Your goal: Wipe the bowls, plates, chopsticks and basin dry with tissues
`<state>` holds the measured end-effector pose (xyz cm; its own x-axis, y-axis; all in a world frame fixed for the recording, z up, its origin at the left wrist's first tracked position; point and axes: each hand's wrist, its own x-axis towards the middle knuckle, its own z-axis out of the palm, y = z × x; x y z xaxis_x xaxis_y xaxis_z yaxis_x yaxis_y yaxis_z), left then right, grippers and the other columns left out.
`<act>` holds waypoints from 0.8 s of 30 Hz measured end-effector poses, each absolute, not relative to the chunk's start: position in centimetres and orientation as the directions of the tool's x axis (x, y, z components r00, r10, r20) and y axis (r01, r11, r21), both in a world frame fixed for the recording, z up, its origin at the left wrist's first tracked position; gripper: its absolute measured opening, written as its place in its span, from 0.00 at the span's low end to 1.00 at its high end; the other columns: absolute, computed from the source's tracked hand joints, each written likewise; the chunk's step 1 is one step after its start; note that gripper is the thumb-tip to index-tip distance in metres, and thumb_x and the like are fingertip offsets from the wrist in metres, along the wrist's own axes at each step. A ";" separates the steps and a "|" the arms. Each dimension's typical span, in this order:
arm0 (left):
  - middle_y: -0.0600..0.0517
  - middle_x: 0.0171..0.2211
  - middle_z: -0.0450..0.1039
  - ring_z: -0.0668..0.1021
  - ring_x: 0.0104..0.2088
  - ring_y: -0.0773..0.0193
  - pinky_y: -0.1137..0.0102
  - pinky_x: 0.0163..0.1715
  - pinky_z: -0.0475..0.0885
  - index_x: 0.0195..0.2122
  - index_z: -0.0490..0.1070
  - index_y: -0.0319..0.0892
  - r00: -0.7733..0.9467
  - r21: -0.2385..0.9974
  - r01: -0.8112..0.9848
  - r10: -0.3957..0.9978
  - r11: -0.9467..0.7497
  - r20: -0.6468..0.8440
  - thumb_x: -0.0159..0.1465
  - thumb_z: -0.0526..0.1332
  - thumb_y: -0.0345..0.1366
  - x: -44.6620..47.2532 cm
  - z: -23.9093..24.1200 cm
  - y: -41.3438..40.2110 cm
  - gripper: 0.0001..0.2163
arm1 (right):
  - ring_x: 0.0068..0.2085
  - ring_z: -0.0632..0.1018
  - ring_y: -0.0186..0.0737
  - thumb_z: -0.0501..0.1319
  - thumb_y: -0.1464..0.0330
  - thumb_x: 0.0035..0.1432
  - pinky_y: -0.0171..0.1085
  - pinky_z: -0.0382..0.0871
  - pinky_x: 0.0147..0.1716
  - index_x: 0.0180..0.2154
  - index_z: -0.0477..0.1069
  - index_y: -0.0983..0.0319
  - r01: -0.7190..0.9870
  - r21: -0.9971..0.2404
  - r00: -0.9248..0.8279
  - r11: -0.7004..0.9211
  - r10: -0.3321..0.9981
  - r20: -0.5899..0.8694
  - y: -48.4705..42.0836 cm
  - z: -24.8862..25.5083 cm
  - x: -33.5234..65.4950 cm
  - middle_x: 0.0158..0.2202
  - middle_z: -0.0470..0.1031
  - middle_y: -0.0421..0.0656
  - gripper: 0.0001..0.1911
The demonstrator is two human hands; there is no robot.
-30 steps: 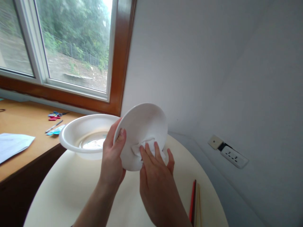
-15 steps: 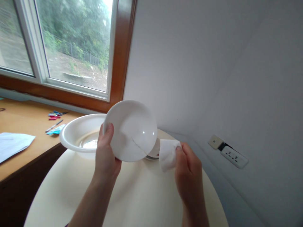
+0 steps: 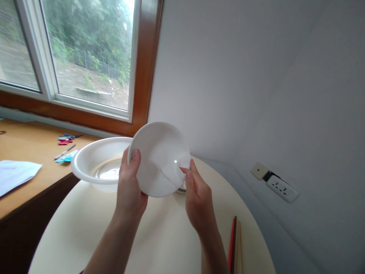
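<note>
My left hand [image 3: 130, 182] grips a white plate [image 3: 155, 156] by its left rim, thumb on the inner face. The plate is tilted up toward me, and a thin dark line like a crack runs across its lower right part. My right hand [image 3: 199, 194] is closed at the plate's right rim, thumb on the inner side. A white tissue [image 3: 182, 163] is pinched in it, hard to make out against the white plate. Behind the plate, partly hidden, another dish [image 3: 181, 190] rests on the round table [image 3: 168, 239].
A large white basin [image 3: 94, 152] stands at the table's back left. Chopsticks [image 3: 236, 243] lie at the right edge, beside my right forearm. Paper [image 3: 17, 173], a pen [image 3: 65, 152] and small items lie on a wooden desk [image 3: 37, 140]. A wall socket [image 3: 282, 188] is at right.
My right hand has moved left with the tissue, from beside the plate onto its right rim. The chopsticks, hidden by that arm before, now show. The plate has barely shifted.
</note>
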<state>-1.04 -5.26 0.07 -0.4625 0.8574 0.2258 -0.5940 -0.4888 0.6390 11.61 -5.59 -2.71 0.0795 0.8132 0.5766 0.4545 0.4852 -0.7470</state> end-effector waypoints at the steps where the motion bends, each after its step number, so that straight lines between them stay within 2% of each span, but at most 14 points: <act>1: 0.53 0.36 0.75 0.76 0.41 0.58 0.68 0.42 0.72 0.45 0.70 0.47 -0.466 0.639 -0.594 0.856 -0.489 0.223 0.54 0.62 0.42 -1.1 0.1 -5.3 0.17 | 0.60 0.60 0.46 0.47 0.59 0.60 0.45 0.57 0.55 0.41 0.73 0.63 0.409 -0.782 0.106 0.470 0.827 0.553 -5.5 -2.7 11.8 0.57 0.63 0.51 0.21; 4: 0.52 0.37 0.75 0.76 0.41 0.58 0.68 0.41 0.73 0.45 0.71 0.47 -0.484 0.639 -0.590 0.850 -0.493 0.209 0.54 0.62 0.43 -1.1 0.2 -5.2 0.17 | 0.55 0.67 0.47 0.53 0.59 0.55 0.45 0.58 0.54 0.32 0.73 0.63 0.262 -0.863 0.170 0.431 0.860 0.481 -5.1 -2.7 12.2 0.54 0.67 0.50 0.16; 6: 0.52 0.38 0.75 0.76 0.40 0.58 0.68 0.41 0.73 0.45 0.71 0.48 -0.498 0.638 -0.586 0.843 -0.500 0.204 0.55 0.62 0.43 -1.1 0.2 -5.2 0.17 | 0.47 0.74 0.46 0.59 0.59 0.50 0.43 0.66 0.47 0.29 0.69 0.62 0.109 -0.906 0.198 0.409 0.884 0.423 -4.7 -2.9 12.1 0.46 0.74 0.49 0.12; 8: 0.52 0.37 0.75 0.76 0.39 0.58 0.68 0.40 0.73 0.45 0.71 0.47 -0.507 0.632 -0.584 0.837 -0.509 0.206 0.55 0.61 0.44 -0.9 0.1 -5.3 0.17 | 0.35 0.78 0.42 0.64 0.60 0.45 0.40 0.71 0.35 0.32 0.64 0.61 -0.070 -0.927 0.198 0.367 0.916 0.348 -4.3 -3.3 11.6 0.35 0.77 0.46 0.15; 10: 0.52 0.37 0.75 0.77 0.39 0.58 0.68 0.40 0.73 0.46 0.71 0.47 -0.519 0.622 -0.580 0.827 -0.527 0.217 0.55 0.61 0.44 -0.8 0.0 -5.3 0.18 | 0.27 0.77 0.38 0.66 0.61 0.43 0.36 0.70 0.28 0.37 0.59 0.59 -0.206 -0.927 0.195 0.313 0.942 0.275 -4.1 -3.6 10.9 0.26 0.76 0.40 0.21; 11: 0.52 0.36 0.75 0.76 0.40 0.58 0.68 0.41 0.73 0.46 0.71 0.47 -0.530 0.614 -0.576 0.818 -0.540 0.223 0.55 0.61 0.44 -0.7 0.0 -5.2 0.17 | 0.26 0.76 0.37 0.66 0.61 0.42 0.36 0.70 0.26 0.39 0.57 0.59 -0.250 -0.926 0.191 0.284 0.952 0.240 -4.0 -3.6 10.5 0.25 0.76 0.38 0.24; 13: 0.52 0.37 0.75 0.76 0.40 0.59 0.69 0.41 0.72 0.46 0.70 0.48 -0.554 0.597 -0.569 0.800 -0.566 0.231 0.55 0.61 0.44 -0.6 -0.1 -5.2 0.17 | 0.27 0.77 0.37 0.66 0.61 0.42 0.36 0.71 0.26 0.41 0.58 0.59 -0.311 -0.923 0.155 0.226 0.970 0.186 -4.1 -3.7 9.9 0.28 0.76 0.39 0.26; 15: 0.53 0.37 0.75 0.76 0.40 0.60 0.69 0.41 0.72 0.45 0.71 0.48 -0.562 0.583 -0.576 0.795 -0.573 0.227 0.56 0.60 0.44 -0.6 -0.2 -5.1 0.16 | 0.28 0.77 0.38 0.64 0.58 0.44 0.36 0.71 0.24 0.42 0.62 0.61 -0.330 -0.933 0.050 0.143 0.990 0.134 -4.3 -3.7 9.4 0.31 0.77 0.42 0.24; 18: 0.53 0.36 0.75 0.77 0.39 0.59 0.69 0.40 0.73 0.44 0.71 0.47 -0.538 0.587 -0.595 0.814 -0.550 0.217 0.55 0.61 0.44 -0.7 -0.2 -5.1 0.16 | 0.21 0.75 0.37 0.61 0.56 0.46 0.34 0.68 0.18 0.35 0.68 0.65 -0.276 -0.960 -0.069 0.050 0.995 0.072 -4.4 -3.6 9.1 0.24 0.75 0.44 0.20; 21: 0.52 0.35 0.75 0.77 0.39 0.58 0.68 0.40 0.73 0.45 0.71 0.46 -0.480 0.617 -0.601 0.846 -0.508 0.230 0.54 0.62 0.44 -1.0 -0.1 -5.2 0.17 | 0.16 0.71 0.33 0.63 0.58 0.43 0.29 0.61 0.13 0.26 0.70 0.67 -0.220 -0.972 -0.027 0.078 0.996 0.086 -4.1 -3.6 9.6 0.17 0.71 0.41 0.17; 24: 0.50 0.36 0.76 0.77 0.39 0.55 0.67 0.39 0.73 0.46 0.70 0.45 -0.394 0.661 -0.592 0.881 -0.462 0.263 0.53 0.62 0.45 -1.2 0.0 -5.2 0.19 | 0.15 0.69 0.32 0.63 0.57 0.42 0.29 0.60 0.13 0.19 0.69 0.66 -0.160 -0.983 0.011 0.085 0.996 0.085 -3.7 -3.6 10.7 0.15 0.70 0.41 0.17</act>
